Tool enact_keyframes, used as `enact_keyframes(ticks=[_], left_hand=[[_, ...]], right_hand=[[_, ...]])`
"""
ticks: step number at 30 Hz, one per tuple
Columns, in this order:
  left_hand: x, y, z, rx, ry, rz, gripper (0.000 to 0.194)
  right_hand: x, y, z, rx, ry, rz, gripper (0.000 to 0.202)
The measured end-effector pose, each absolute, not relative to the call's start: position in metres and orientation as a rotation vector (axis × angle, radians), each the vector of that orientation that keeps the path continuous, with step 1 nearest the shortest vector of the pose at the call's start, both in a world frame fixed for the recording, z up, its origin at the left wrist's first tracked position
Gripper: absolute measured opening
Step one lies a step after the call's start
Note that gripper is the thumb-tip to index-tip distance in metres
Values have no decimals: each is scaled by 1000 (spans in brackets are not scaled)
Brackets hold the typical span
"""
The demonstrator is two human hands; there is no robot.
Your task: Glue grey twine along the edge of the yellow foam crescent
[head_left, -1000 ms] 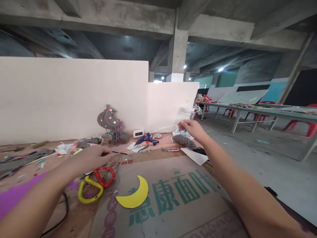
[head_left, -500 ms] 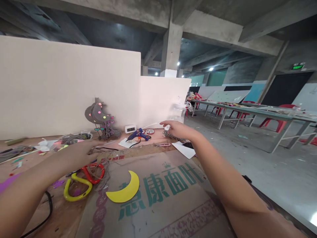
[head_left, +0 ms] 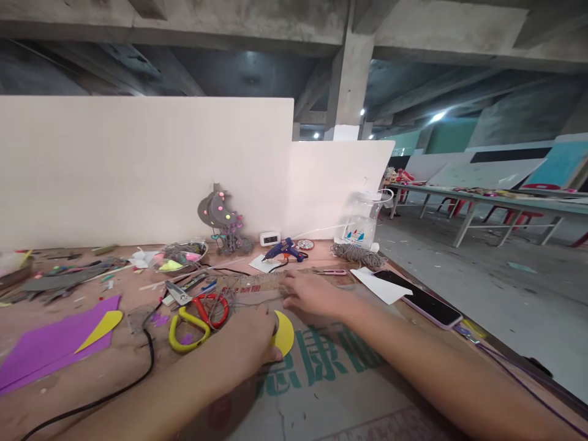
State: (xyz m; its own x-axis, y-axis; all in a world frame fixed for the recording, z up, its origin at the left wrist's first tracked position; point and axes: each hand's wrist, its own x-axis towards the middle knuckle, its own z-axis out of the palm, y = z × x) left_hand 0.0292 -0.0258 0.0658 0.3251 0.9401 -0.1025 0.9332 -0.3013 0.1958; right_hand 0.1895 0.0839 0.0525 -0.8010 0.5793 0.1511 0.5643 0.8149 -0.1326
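A yellow crescent cut-out lies on the printed cardboard sheet. My left hand is closed on the crescent's left part and covers much of it; a small dark edge shows by its fingertips. Just beyond, my right hand reaches over the cardboard, its fingers apart and holding nothing. Scissors with one red and one yellow handle lie to the left of my left hand, grey string tangled about them. Past my right hand rests a pink utility knife.
A blue glue gun stands on white paper, near a small clock. A decorated grey moon ornament leans by the partition. Purple sheets lie left. A phone, string bundle and clear jug are right.
My left hand has come right from beside the scissors onto the yellow crescent. My right hand has drawn back from the string bundle to the cardboard. The view has turned left.
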Motion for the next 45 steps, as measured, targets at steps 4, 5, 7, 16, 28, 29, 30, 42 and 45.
enact_keyframes(ticks=[4, 5, 7, 16, 28, 29, 30, 42, 45], left_hand=[[32, -26, 60, 2450, 1535, 186, 20], [33, -26, 59, 2448, 1526, 209, 20], [35, -26, 54, 2423, 1555, 250, 23], [42, -13, 27, 2430, 1556, 392, 49], [37, -6, 36, 2462, 1644, 317, 28], [36, -7, 36, 2454, 1639, 335, 27], [35, -7, 35, 2442, 1632, 358, 26], [26, 0, 27, 2278, 1520, 552, 24], [30, -1, 28, 2287, 1534, 574, 24]], right_hand=[[183, 93, 28, -914, -2698, 121, 13], [182, 94, 24, -928, -2677, 119, 12], [181, 96, 21, -946, -2663, 108, 11], [177, 94, 16, -1050, -2642, 73, 19], [174, 90, 14, -1052, -2636, 30, 25], [174, 90, 14, -1056, -2633, 34, 26], [174, 90, 14, -1060, -2630, 38, 26], [175, 91, 14, -1042, -2596, 69, 28], [176, 92, 14, -1044, -2582, 75, 28]])
